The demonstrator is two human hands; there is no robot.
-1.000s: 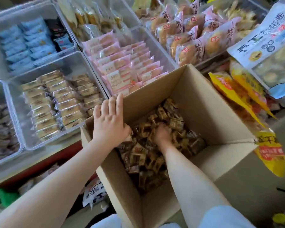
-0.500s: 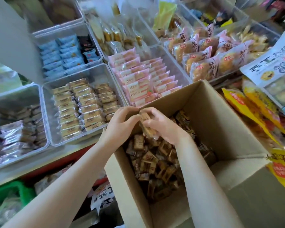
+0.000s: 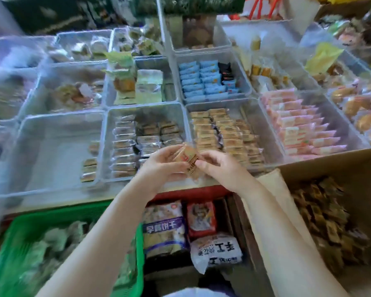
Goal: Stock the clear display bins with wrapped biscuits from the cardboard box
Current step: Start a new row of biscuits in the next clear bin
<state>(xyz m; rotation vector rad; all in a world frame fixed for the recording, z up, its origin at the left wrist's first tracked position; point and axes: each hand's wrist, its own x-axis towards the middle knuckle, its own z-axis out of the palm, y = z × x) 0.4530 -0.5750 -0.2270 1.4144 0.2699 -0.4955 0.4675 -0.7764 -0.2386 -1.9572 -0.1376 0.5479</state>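
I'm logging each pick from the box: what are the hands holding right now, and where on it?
A small stack of wrapped biscuits, pinched between both hands: the left hand grips its left end, the right hand its right end.

left hand (image 3: 162, 166), right hand (image 3: 220, 169), fingers curled, pinching

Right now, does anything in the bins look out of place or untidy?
Mostly neat. One oddity: a few black packets sit in the bin of blue packets. Both hands, left hand and right hand, hold wrapped biscuits above the front bins, not yet placed.
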